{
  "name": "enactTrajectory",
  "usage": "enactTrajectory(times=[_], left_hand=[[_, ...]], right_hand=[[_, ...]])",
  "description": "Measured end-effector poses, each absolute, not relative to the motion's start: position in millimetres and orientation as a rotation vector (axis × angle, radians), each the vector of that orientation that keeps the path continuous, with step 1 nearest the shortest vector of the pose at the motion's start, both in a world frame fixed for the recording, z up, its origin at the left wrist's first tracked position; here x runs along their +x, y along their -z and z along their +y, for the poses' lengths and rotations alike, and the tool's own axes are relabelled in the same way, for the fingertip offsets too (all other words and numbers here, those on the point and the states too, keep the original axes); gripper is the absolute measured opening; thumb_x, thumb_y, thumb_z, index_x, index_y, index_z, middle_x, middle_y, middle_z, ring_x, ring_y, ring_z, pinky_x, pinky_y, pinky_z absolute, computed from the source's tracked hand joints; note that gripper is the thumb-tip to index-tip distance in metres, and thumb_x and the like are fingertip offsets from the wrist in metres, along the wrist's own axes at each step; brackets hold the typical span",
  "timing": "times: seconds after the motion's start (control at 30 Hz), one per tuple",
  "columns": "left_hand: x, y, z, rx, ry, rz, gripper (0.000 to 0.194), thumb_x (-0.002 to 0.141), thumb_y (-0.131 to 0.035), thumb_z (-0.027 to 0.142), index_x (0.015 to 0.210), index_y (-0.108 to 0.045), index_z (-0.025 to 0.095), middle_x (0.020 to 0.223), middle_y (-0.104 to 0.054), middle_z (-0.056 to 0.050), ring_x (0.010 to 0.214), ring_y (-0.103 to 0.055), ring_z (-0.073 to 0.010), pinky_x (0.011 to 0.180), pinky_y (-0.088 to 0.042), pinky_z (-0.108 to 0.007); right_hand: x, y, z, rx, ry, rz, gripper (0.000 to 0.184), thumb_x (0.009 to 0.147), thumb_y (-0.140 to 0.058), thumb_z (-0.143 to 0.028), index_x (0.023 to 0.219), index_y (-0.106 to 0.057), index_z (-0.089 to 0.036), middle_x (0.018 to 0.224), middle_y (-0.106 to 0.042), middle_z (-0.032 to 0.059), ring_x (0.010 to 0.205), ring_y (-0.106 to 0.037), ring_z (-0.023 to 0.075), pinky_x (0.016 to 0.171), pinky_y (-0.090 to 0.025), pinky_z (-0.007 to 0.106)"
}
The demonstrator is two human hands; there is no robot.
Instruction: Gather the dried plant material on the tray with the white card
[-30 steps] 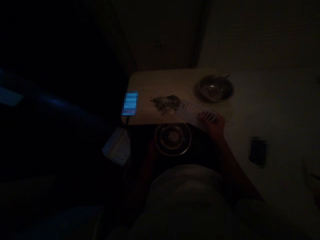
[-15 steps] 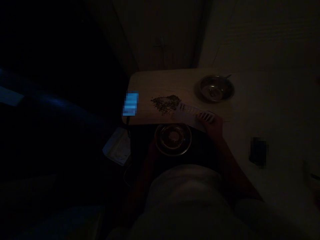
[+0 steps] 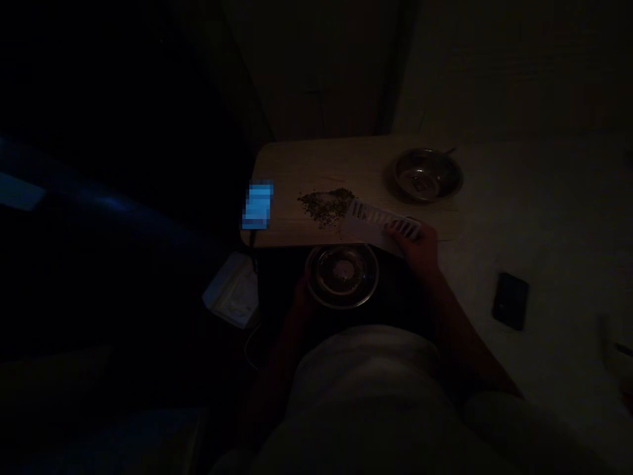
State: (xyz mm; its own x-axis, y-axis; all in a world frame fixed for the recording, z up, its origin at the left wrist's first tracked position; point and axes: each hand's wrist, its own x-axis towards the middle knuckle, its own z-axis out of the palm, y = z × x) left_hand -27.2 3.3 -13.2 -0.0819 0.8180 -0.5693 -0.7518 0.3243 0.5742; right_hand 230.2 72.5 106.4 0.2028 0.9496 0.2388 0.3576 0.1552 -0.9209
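Head view: right hand (image 3: pixel 418 251) clamps one white slotted plastic strip (image 3: pixel 380 221), now shifted closer to one dark seed heap (image 3: pixel 326 208); left hand (image 3: pixel 301 297), grip unclear in the dimness, sits beside one steel bowl (image 3: pixel 341 277) below the strip.

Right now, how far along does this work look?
Done: something dark, too dim to name, sits in the steel dish below the wooden board. In hand: the right hand grips a white slotted plastic strip at the heap's edge. Left: the dark granules heaped on the board.
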Motion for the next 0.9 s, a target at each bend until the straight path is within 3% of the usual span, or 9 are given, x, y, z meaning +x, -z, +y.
enactTrajectory(times=[0.43, 0.63, 0.9], left_hand=[[-24.4, 7.6, 3.0, 0.099, -1.286, 0.976, 0.028, 0.08, -0.062, 0.034, 0.103, -0.071, 0.021, 0.109, -0.073, -0.006, 0.134, -0.042, -0.0302, 0.113, -0.03, -0.046], [-25.2, 10.1, 2.5, 0.081, -1.314, 0.993, 0.023, 0.079, -0.063, 0.031, 0.096, -0.073, 0.019, 0.101, -0.075, -0.006, 0.133, -0.044, -0.03, 0.113, -0.03, -0.045], [-25.8, 10.3, 2.0, 0.103, -1.304, 0.94, 0.026, 0.081, -0.061, 0.033, 0.1, -0.072, 0.019, 0.105, -0.074, -0.006, 0.13, -0.047, -0.029, 0.112, -0.032, -0.044]], right_hand=[[230.0, -107.2, 74.8, -1.371, -0.733, -1.409, 0.025, 0.069, -0.074, -0.043, 0.071, -0.067, -0.019, 0.063, -0.062, -0.0017, 0.056, -0.053, 0.0123, 0.052, -0.043, 0.024], [224.8, -110.8, 76.9, -1.372, -0.76, -1.411, 0.026, 0.07, -0.073, -0.044, 0.074, -0.069, -0.019, 0.065, -0.064, -0.0009, 0.057, -0.054, 0.0123, 0.052, -0.043, 0.024], [227.2, -108.8, 77.9, -1.366, -0.759, -1.477, 0.025, 0.072, -0.072, -0.043, 0.07, -0.068, -0.018, 0.061, -0.059, -0.0021, 0.055, -0.051, 0.0111, 0.05, -0.04, 0.023]])
